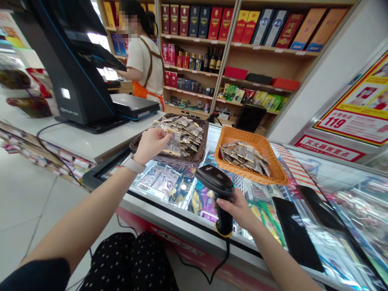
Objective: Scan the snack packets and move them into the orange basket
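Observation:
My right hand point(235, 208) is wrapped round the handle of a black barcode scanner point(215, 180) with a yellow ring at its base and a cable hanging down. The scanner's head points left, toward the dark basket. Over the dark brown woven basket point(200, 155), my left hand point(153, 142) is closed in a pinch at a small clear packet point(174, 143); its fingertips are partly hidden. Many similar packets point(189, 131) lie heaped in that basket. Beside it on the right, a light orange woven basket point(274, 171) holds a smaller pile of packets point(245, 155).
Both baskets stand on a glass-topped freezer point(157, 194) with packaged goods inside. Two dark phones point(297, 232) lie at the right. A black register point(75, 68) and a flat scale point(136, 106) occupy the left counter. A person in an apron point(145, 68) stands near the shelves.

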A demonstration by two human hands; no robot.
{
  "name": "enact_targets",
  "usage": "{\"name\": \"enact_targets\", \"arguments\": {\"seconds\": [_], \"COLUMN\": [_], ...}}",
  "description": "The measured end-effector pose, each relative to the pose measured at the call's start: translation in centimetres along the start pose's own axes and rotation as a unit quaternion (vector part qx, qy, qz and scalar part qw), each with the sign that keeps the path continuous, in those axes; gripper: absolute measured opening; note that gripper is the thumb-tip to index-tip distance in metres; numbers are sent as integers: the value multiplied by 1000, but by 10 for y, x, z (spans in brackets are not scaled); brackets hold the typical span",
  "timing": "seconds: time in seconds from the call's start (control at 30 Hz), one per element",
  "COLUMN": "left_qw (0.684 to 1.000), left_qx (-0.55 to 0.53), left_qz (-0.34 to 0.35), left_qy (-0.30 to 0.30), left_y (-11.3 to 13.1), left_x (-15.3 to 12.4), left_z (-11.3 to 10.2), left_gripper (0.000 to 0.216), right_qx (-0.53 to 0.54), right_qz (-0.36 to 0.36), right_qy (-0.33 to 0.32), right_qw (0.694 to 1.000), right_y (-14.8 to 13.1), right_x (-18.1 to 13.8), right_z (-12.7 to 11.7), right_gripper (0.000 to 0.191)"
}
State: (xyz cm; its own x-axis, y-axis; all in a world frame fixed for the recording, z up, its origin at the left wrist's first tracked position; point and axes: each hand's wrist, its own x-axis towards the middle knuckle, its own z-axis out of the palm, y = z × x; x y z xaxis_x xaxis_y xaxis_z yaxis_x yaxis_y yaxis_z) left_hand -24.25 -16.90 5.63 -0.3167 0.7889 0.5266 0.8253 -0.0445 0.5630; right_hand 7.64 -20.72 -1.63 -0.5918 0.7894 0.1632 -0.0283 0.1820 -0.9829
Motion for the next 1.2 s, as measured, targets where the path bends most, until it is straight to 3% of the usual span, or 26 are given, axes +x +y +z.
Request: {"name": "enact_targets", "arguments": {"seconds": [0.17, 0.4, 0.63, 1.2], "left_qw": [978, 971, 983, 978], "left_qx": [-200, -210, -137, -163], "left_qz": [46, 57, 34, 50], "left_qy": [40, 99, 118, 120], "left_y": [26, 31, 24, 22], "left_x": [-26, -55, -70, -71], "left_z": [32, 69, 77, 78], "left_gripper": [36, 31, 32, 29], "right_qx": [-22, -22, -41, -64], "right_qz": [-14, -1, 31, 16], "right_qy": [23, 22, 22, 38], "right_qw": [999, 1000, 998, 997], "right_y": [-1, 1, -3, -4], "right_x": [1, 4, 5, 3], "right_z": [-2, -2, 5, 7], "right_gripper": [35, 30, 33, 33]}}
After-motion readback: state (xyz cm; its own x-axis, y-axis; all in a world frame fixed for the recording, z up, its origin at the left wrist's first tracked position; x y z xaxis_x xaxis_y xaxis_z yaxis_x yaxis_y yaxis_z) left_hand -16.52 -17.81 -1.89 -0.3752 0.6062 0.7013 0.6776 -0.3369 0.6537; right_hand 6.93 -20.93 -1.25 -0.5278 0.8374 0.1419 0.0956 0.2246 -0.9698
